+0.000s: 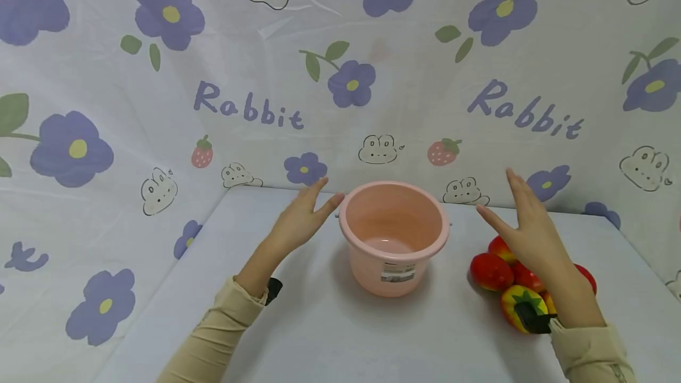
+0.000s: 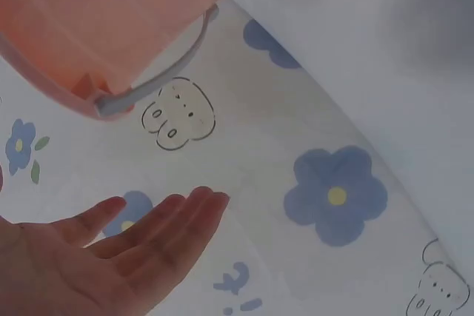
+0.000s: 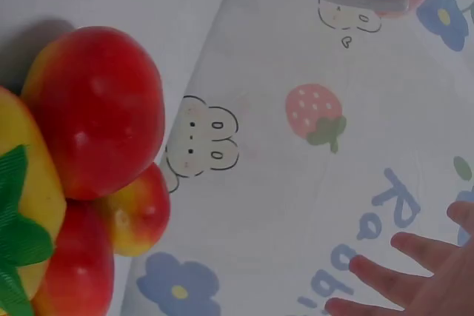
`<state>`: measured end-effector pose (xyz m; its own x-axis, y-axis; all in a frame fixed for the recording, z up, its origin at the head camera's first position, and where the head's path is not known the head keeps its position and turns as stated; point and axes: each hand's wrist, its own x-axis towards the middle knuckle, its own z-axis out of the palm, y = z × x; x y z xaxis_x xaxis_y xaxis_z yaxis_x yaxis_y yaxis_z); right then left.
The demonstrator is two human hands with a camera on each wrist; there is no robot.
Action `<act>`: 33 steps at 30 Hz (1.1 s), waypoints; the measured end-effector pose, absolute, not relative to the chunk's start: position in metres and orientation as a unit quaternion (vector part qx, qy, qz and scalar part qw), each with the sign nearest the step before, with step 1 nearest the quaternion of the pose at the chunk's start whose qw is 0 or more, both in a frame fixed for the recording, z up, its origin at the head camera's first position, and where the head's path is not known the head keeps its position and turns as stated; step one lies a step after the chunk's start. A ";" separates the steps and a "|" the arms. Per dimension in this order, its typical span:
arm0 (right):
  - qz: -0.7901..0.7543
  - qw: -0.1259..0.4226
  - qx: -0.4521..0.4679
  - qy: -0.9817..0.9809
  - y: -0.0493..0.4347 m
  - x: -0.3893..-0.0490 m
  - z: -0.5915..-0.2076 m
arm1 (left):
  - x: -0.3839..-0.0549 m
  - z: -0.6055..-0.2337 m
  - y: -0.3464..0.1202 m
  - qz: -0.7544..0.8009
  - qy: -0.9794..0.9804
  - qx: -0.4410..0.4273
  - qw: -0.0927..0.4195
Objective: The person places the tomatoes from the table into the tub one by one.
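Note:
A pink bucket (image 1: 391,276) stands upright on the white table, a label on its front and a grey handle (image 2: 159,83) hanging at its back in the left wrist view. Just left of its rim my left hand (image 1: 300,217) is raised, fingers straight and thumb spread, holding nothing. My right hand (image 1: 532,232) hovers over a pile of red and yellow fruit, its fingers stretched out and its grasp empty. Among the pile are a round red fruit (image 3: 104,112) and a yellow-and-red one with a green leafy top (image 1: 524,306). My forearm hides part of the pile.
The white table (image 1: 330,341) ends at the back against a cloth backdrop (image 1: 340,28) printed with purple flowers, rabbits and strawberries. The fruit lies to the right of the bucket, with a strip of table between them. Beige sleeves (image 1: 218,327) cover both forearms.

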<state>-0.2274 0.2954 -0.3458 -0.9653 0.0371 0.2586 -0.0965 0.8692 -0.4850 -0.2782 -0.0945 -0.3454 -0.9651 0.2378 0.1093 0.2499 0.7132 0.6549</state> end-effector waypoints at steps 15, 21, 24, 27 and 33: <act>0.306 0.128 -0.021 -0.943 0.312 -0.213 -0.365 | -0.282 -0.368 -0.080 -0.474 -0.872 -0.108 -0.054; 0.341 0.117 -0.036 -0.932 0.322 -0.206 -0.375 | -0.281 -0.374 -0.079 -0.539 -0.833 -0.092 -0.089; 0.359 0.114 -0.045 -0.925 0.327 -0.202 -0.381 | -0.280 -0.375 -0.078 -0.562 -0.816 -0.085 -0.102; 0.371 0.116 -0.056 -0.920 0.335 -0.198 -0.386 | -0.279 -0.377 -0.076 -0.583 -0.801 -0.079 -0.108; 0.388 0.131 -0.081 -0.909 0.350 -0.187 -0.395 | -0.277 -0.382 -0.074 -0.630 -0.765 -0.068 -0.119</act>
